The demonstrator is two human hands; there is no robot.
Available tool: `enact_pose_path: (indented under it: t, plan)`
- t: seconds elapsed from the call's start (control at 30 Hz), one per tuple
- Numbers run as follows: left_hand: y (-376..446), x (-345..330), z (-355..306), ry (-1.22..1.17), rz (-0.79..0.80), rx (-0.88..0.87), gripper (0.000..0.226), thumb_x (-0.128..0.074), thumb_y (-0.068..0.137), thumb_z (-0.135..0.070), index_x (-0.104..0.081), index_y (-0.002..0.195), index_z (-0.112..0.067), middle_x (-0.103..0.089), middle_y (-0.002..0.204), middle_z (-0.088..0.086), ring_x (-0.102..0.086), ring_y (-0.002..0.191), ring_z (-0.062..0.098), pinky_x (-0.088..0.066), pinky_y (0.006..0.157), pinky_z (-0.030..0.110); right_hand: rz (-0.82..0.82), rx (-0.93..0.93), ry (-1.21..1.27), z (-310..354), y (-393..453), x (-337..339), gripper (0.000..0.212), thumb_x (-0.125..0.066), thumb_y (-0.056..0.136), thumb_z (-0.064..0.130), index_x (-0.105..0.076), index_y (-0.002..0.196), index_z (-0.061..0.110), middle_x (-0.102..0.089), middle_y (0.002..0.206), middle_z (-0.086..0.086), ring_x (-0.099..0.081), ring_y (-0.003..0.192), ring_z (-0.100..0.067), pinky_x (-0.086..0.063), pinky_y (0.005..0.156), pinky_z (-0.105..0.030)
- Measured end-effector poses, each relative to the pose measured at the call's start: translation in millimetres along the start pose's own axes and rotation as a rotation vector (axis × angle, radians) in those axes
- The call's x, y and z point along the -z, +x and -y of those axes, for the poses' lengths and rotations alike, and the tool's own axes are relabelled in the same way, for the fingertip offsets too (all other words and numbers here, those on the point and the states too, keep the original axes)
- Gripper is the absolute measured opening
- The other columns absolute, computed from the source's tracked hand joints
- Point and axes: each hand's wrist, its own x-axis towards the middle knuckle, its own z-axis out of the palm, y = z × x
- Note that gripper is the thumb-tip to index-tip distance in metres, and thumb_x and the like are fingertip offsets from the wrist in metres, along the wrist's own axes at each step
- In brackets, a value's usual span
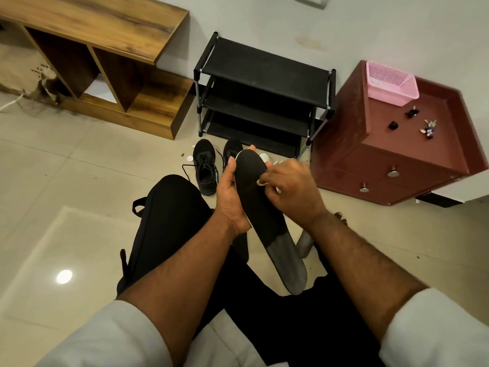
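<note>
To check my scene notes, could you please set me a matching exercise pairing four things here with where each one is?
Things:
1 insole
2 pink basket
3 laced black shoe
4 shoe rack

Places:
A on the maroon cabinet
B against the wall, between wooden shelf and cabinet
C in the left hand
D on the floor, in front of the rack

Pairs: 1-C, 2-A, 3-D, 4-B.

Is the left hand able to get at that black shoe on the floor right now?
Probably not yet: the left hand grips the insole. The shoe lies on the floor close by with nothing in between, so it likely could after letting go.
</note>
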Motion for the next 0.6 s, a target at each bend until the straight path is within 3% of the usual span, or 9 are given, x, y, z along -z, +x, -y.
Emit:
enact_pose_path:
  t: [0.13,0.23,0.33,0.4,0.43,0.53,0.6]
  plan:
    - [0,-4,0,-0.005,0.012,-0.004,0.061,-0.032,0.093,-0.066,-0.078,0.101,-0.027,-0.064,0.119,0.01,-0.06,0.108,0.028,-0.043,0.1,0.05,-0.034,-0.138,0.063,-9,1,4,0.022,-0.053,0.085,0.023,-0.073,0.091,0.018,-0.071,0.089,0.003,-0.06,0.088,-0.021,-0.038,0.076,-0.033]
    - [2,-1,0,0.01,-0.003,-0.001,0.061,-0.04,0.09,-0.067,-0.076,0.107,-0.02,-0.066,0.111,0.011,-0.064,0.103,0.026,-0.05,0.094,0.041,-0.049,-0.01,0.153,18,5,-5,0.015,-0.061,0.082,0.012,-0.074,0.09,0.014,-0.07,0.089,0.0,-0.06,0.086,-0.02,-0.044,0.08,-0.041]
    - [5,3,0,0.016,-0.014,-0.003,0.071,-0.047,0.087,-0.068,-0.067,0.122,-0.01,-0.063,0.115,0.011,-0.061,0.111,0.025,-0.046,0.102,0.039,-0.047,0.086,0.154,35,8,-10,0.014,-0.061,0.082,0.009,-0.074,0.086,0.013,-0.068,0.085,-0.001,-0.058,0.083,-0.021,-0.044,0.079,-0.041]
    - [4,4,-2,0.005,0.012,-0.009,0.066,-0.042,0.089,-0.068,-0.076,0.105,-0.015,-0.067,0.105,0.011,-0.064,0.102,0.026,-0.046,0.098,0.04,-0.035,0.089,0.094,26,10,-8,0.015,-0.059,0.084,0.013,-0.073,0.089,0.014,-0.069,0.087,0.0,-0.057,0.084,-0.021,-0.044,0.076,-0.039]
    - [4,4,-2,0.006,0.029,-0.001,0.066,-0.039,0.089,-0.068,-0.077,0.102,-0.017,-0.068,0.104,0.012,-0.064,0.099,0.027,-0.046,0.095,0.041,-0.034,0.065,0.062,17,11,-6,0.017,-0.057,0.085,0.016,-0.073,0.091,0.014,-0.069,0.088,0.0,-0.057,0.085,-0.02,-0.043,0.076,-0.037]
    - [3,-2,0,0.015,0.024,0.027,0.064,-0.036,0.09,-0.069,-0.068,0.122,-0.025,-0.066,0.118,0.015,-0.061,0.109,0.032,-0.045,0.097,0.05,-0.045,-0.086,-0.02,-7,13,3,0.014,-0.06,0.085,0.013,-0.072,0.091,0.016,-0.069,0.088,0.001,-0.057,0.087,-0.021,-0.042,0.076,-0.036]
    - [4,-2,1,0.011,0.03,0.033,0.061,-0.034,0.09,-0.068,-0.074,0.112,-0.027,-0.068,0.117,0.015,-0.061,0.109,0.033,-0.042,0.099,0.052,-0.057,-0.125,-0.027,-10,14,5,0.013,-0.062,0.085,0.012,-0.072,0.091,0.016,-0.069,0.088,0.001,-0.058,0.087,-0.023,-0.04,0.075,-0.036]
